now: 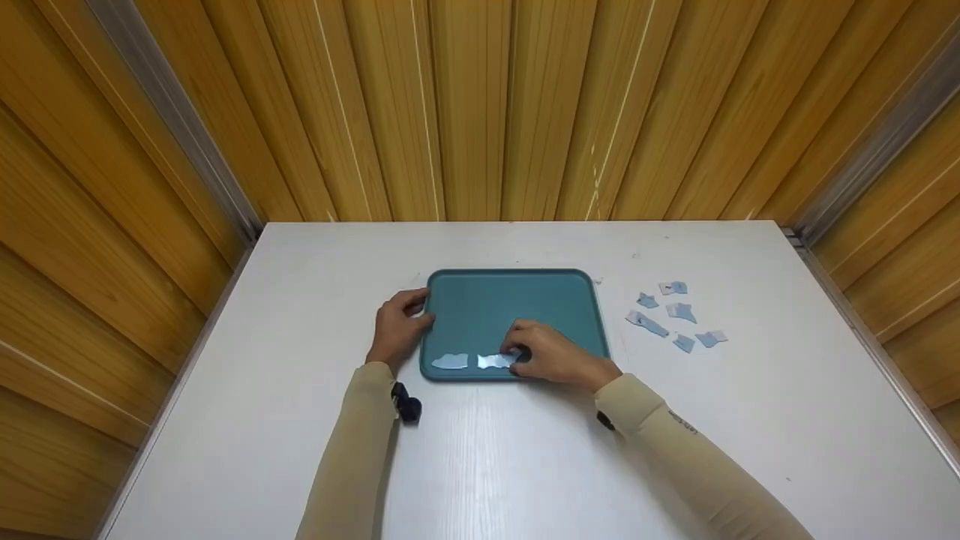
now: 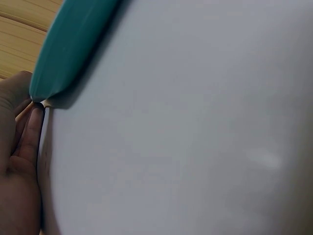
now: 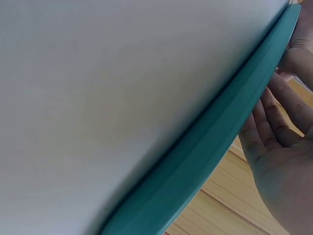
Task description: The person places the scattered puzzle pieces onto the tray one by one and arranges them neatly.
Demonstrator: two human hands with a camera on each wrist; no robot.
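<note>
A teal tray (image 1: 517,300) with rounded corners lies on the white table. My left hand (image 1: 396,330) is at its left rim, thumb and fingertips touching the edge; in the left wrist view those fingers (image 2: 33,129) meet the tray's corner. Two flat, glossy light-blue pieces with wavy edges lie along the tray's front side, a left piece (image 1: 450,361) and a right piece (image 1: 491,361). My right hand (image 1: 551,352) reaches over the front rim and pinches at the right piece's end with curved thumb and forefinger. Its other fingers (image 3: 279,122) extend beside the rim in the right wrist view.
Several irregular light-blue and white flat pieces lie scattered on the table right of the tray, among them a long piece (image 1: 646,323) and a small piece (image 1: 683,343). Yellow wood-patterned walls (image 1: 472,112) close off the back and sides.
</note>
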